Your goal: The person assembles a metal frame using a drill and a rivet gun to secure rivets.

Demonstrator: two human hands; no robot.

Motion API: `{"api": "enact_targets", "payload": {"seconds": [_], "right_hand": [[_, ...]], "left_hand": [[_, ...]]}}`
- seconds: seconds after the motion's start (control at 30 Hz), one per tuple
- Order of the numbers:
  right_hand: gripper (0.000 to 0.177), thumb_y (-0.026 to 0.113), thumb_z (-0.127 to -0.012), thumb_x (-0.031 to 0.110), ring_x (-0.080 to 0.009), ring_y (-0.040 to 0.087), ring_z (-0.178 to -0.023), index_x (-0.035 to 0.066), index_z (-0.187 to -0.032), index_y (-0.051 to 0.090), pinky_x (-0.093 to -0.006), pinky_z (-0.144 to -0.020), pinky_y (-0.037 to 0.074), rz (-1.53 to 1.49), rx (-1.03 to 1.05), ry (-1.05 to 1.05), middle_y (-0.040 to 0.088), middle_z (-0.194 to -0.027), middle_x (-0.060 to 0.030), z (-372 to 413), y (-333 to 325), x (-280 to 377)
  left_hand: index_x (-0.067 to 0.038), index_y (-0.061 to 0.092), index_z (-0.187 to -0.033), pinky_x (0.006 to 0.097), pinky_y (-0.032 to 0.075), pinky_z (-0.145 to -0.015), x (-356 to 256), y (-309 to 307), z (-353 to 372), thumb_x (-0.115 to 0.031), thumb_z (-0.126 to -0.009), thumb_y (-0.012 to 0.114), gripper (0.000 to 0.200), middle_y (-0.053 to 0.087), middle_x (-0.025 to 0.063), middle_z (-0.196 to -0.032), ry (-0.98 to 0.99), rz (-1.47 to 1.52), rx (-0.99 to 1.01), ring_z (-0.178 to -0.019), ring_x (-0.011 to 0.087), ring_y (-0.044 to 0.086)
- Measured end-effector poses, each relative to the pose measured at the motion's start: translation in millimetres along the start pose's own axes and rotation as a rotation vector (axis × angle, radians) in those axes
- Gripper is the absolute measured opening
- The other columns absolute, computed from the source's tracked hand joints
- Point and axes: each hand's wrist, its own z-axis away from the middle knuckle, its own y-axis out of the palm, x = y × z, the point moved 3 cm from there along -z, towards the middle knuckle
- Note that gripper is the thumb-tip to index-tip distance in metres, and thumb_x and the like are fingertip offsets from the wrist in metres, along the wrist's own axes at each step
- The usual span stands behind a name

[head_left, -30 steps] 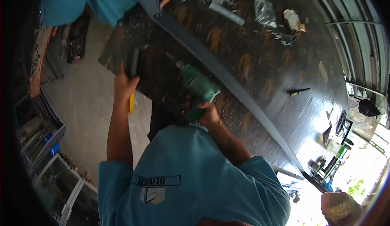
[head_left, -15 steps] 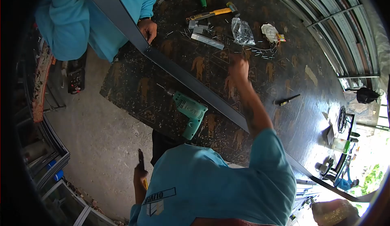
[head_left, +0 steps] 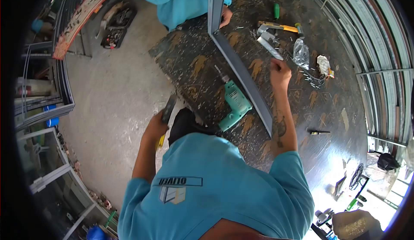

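Note:
My left hand (head_left: 154, 127) is closed around a black-and-yellow hand tool (head_left: 169, 109), held beside the table's near-left edge. Its exact kind does not show. Over the table, my right hand (head_left: 281, 72) has its fingers curled together; whatever they may pinch is hidden. Just beyond those fingertips lies a silver metal channel piece (head_left: 270, 48). A dark grey metal frame (head_left: 243, 78) runs across the table to the left of my right forearm, with a corner joint at its far end. Between the frame and my body rests a teal power drill (head_left: 235, 104).
A co-worker's hand (head_left: 225, 17) is at the frame's corner. Farther back lie a yellow-handled hammer (head_left: 280, 26), a green-handled tool (head_left: 276, 11), a clear plastic bag (head_left: 301, 53) and scattered fasteners (head_left: 311, 79). A small dark tool (head_left: 320, 132) lies to the right. Metal profiles (head_left: 379, 67) line the right side.
The camera view has turned and shifted. My right hand is now nearer the silver channel piece, fingers curled. My left hand has come up toward the table edge with the black-and-yellow tool.

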Motion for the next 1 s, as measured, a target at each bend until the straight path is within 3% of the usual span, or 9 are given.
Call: {"api": "enact_targets", "payload": {"seconds": [0.13, 0.2, 0.33, 0.4, 0.47, 0.57, 0.67, 0.73, 1.0], "right_hand": [[0.02, 0.069, -0.078, 0.003, -0.0159, 0.066, -0.084, 0.0, -0.098, 0.071, -0.0279, -0.077, 0.052, -0.458, 0.205, 0.186, 0.07, -0.092, -0.0105, 62.0, 31.1, 91.7], [0.018, 0.069, -0.082, 0.002, -0.0139, 0.065, -0.086, 0.001, -0.1, 0.071, -0.0257, -0.077, 0.051, -0.645, 0.239, 0.106, 0.069, -0.094, -0.0088, 88.6, 45.5, 119.3], [0.018, 0.068, -0.086, 0.005, -0.0131, 0.064, -0.087, 0.0, -0.103, 0.069, -0.0241, -0.076, 0.051, -0.806, 0.204, -0.031, 0.069, -0.094, -0.009, 115.6, 55.9, 146.9], [0.021, 0.069, -0.087, 0.01, -0.0138, 0.065, -0.086, -0.001, -0.105, 0.067, -0.0247, -0.075, 0.051, -0.836, 0.209, 0.151, 0.069, -0.092, -0.0084, 122.0, 59.0, 147.3], [0.022, 0.07, -0.086, 0.01, -0.014, 0.066, -0.083, -0.001, -0.104, 0.066, -0.0253, -0.072, 0.051, -0.644, 0.133, 0.123, 0.07, -0.091, -0.0116, 128.2, 53.9, 154.5], [0.022, 0.069, -0.084, 0.008, -0.0139, 0.069, -0.078, 0.0, -0.105, 0.065, -0.0261, -0.067, 0.052, -0.506, 0.055, 0.069, 0.071, -0.089, -0.0164, 130.7, 49.7, 169.0], [0.022, 0.069, -0.084, 0.008, -0.019, 0.07, -0.077, 0.002, -0.105, 0.065, -0.0273, -0.067, 0.053, -0.417, 0.022, 0.016, 0.071, -0.087, -0.0152, 128.5, 61.0, 178.0], [0.021, 0.069, -0.084, 0.007, -0.0186, 0.07, -0.078, 0.002, -0.104, 0.066, -0.0271, -0.067, 0.053, -0.35, 0.003, 0.01, 0.07, -0.09, -0.0154, 123.8, 73.7, 182.3], [0.022, 0.067, -0.082, 0.005, -0.0277, 0.069, -0.077, 0.003, -0.104, 0.066, -0.0318, -0.066, 0.056, -0.132, -0.105, -0.128, 0.07, -0.088, -0.0129, 104.9, 107.7, 212.1]], "left_hand": [[-0.004, 0.051, -0.129, 0.0359, 0.048, -0.069, -61.7, -12.2, -5.3, 0.003, -0.062, 0.055, 0.067, 0.061, 0.0172, -0.082, 0.265, -0.009, 0.033, -0.075, 0.0262, 0.06], [-0.004, 0.052, -0.126, 0.0299, 0.04, -0.061, -89.4, -14.2, -3.3, 0.005, -0.061, 0.052, 0.066, 0.045, 0.0037, -0.071, 0.473, 0.025, 0.112, -0.068, 0.0151, 0.047], [-0.002, 0.048, -0.131, 0.0291, 0.039, -0.056, -108.3, -3.0, -8.5, 0.004, -0.061, 0.052, 0.071, 0.047, 0.0051, -0.073, 0.565, -0.018, 0.232, -0.064, 0.0143, 0.046], [-0.002, 0.048, -0.131, 0.0282, 0.039, -0.055, -113.7, 5.6, -14.8, 0.003, -0.061, 0.052, 0.071, 0.049, 0.0051, -0.072, 0.652, -0.003, 0.276, -0.063, 0.0141, 0.047], [-0.001, 0.048, -0.132, 0.0274, 0.039, -0.054, -123.2, 7.4, -18.2, 0.003, -0.061, 0.052, 0.071, 0.05, 0.005, -0.072, 0.729, 0.023, 0.33, -0.061, 0.0138, 0.047], [0.0, 0.051, -0.124, 0.0327, 0.049, -0.068, -136.3, -0.6, -21.5, 0.003, -0.062, 0.051, 0.062, 0.062, 0.0203, -0.083, 0.679, -0.11, 0.459, -0.075, 0.0275, 0.063], [0.0, 0.051, -0.125, 0.0323, 0.049, -0.066, -140.5, -12.7, -38.1, 0.003, -0.062, 0.051, 0.063, 0.063, 0.0183, -0.082, 0.622, -0.13, 0.573, -0.073, 0.0238, 0.063], [0.002, 0.054, -0.117, 0.0272, 0.046, -0.052, -135.7, -22.5, -51.5, 0.004, -0.065, 0.052, 0.052, 0.054, 0.005, -0.065, 0.57, 0.014, 0.619, -0.055, 0.0108, 0.054], [0.004, 0.052, -0.117, 0.0271, 0.047, -0.054, -136.4, -70.1, -111.5, 0.003, -0.066, 0.057, 0.051, 0.055, 0.0047, -0.069, 0.543, -0.133, 0.783, -0.059, 0.0104, 0.055]]}}
